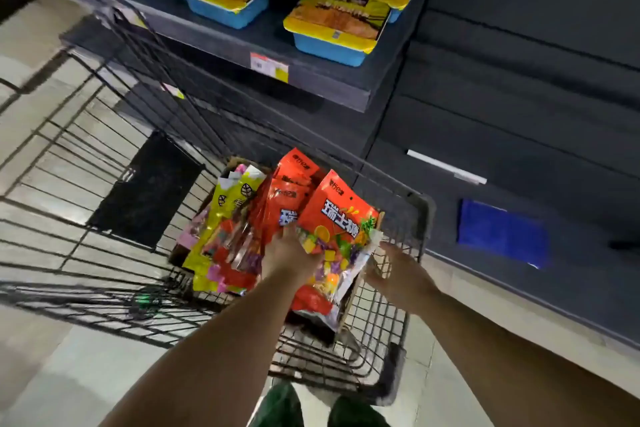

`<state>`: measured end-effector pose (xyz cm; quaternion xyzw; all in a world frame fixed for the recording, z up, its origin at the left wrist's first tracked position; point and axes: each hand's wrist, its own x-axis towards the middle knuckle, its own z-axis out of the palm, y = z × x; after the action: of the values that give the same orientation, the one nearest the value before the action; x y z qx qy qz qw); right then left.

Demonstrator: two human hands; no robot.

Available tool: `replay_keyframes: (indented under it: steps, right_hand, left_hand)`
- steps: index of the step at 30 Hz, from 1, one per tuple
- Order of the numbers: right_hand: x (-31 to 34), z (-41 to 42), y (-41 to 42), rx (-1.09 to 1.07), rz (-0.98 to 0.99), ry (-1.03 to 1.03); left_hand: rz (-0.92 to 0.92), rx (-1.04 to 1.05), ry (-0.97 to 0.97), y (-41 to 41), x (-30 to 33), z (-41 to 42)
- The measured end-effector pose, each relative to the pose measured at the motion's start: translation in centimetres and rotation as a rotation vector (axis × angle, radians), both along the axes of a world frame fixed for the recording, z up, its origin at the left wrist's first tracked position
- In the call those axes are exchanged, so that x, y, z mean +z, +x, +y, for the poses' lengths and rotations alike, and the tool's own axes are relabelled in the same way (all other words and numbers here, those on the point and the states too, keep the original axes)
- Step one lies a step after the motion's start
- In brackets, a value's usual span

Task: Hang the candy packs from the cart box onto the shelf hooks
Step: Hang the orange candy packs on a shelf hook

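Note:
A cardboard box (232,163) in the wire cart (420,218) holds several candy packs: orange ones (294,177) and yellow-green ones (230,198). My left hand (291,258) grips an orange candy pack (341,218) with coloured sweets printed on it, lifted partly out of the box. My right hand (394,274) reaches toward the pack's right edge with fingers spread, near or touching it. No shelf hooks are visible.
A dark shelf (311,80) above the cart carries several blue trays with yellow lids (332,28) and a price tag (268,66). A dark panel wall (519,97) with a blue patch (502,232) stands at right. Pale floor tiles lie to the left.

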<state>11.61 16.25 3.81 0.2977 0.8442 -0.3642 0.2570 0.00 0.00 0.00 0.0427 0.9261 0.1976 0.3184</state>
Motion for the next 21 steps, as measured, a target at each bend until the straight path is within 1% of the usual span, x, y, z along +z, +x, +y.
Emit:
replay_keyframes:
  steps: [4, 6, 8, 11, 13, 15, 16, 17, 18, 19, 20, 21]
  right_hand:
    - [-1.9, -1.3, -0.2, -0.098, -0.067, -0.022]
    - [-3.2, -1.9, -0.4, -0.136, -0.088, -0.036]
    - [-3.9, -2.3, -0.9, -0.209, -0.094, -0.049]
    - [-4.4, -3.0, -2.0, -0.417, -0.093, -0.133]
    - [-4.7, -3.2, -2.7, -0.646, -0.029, -0.275]
    - [-5.1, -3.2, -3.0, -0.85, 0.041, -0.466]
    - [-5.0, -3.2, -3.1, -0.916, 0.049, -0.554]
    - [-4.9, -3.2, -3.0, -0.944, 0.055, -0.615]
    - [-4.9, -3.3, -2.9, -0.948, 0.065, -0.635]
    - [-5.0, -3.4, -2.8, -0.958, 0.075, -0.624]
    - [-5.2, -3.4, -2.6, -0.986, 0.084, -0.594]
    - [-5.5, -3.4, -2.4, -1.004, 0.093, -0.53]
  left_hand:
    - [0.092, -0.064, -0.074, -0.5, -1.4, 0.5]
    - [0.029, -0.036, -0.04, -1.5, -2.2, 0.6]
    - [-0.095, -0.012, 0.045, -2.6, -2.3, 0.4]
    - [-0.351, 0.116, 0.266, -3.6, -1.1, -0.7]
    - [-0.531, 0.115, 0.392, -4.4, -0.3, -1.9]
    - [-0.685, 0.132, 0.501, -4.7, 0.0, -3.2]
    - [-0.741, 0.175, 0.552, -4.7, 0.5, -3.7]
    - [-0.759, 0.194, 0.573, -4.6, 0.5, -3.9]
    - [-0.729, 0.202, 0.589, -4.4, 0.9, -3.9]
    - [-0.63, 0.18, 0.546, -4.3, 0.8, -3.8]
    - [-0.481, 0.159, 0.48, -4.2, 0.6, -3.7]
    - [-0.271, 0.17, 0.384, -4.1, -0.4, -3.8]
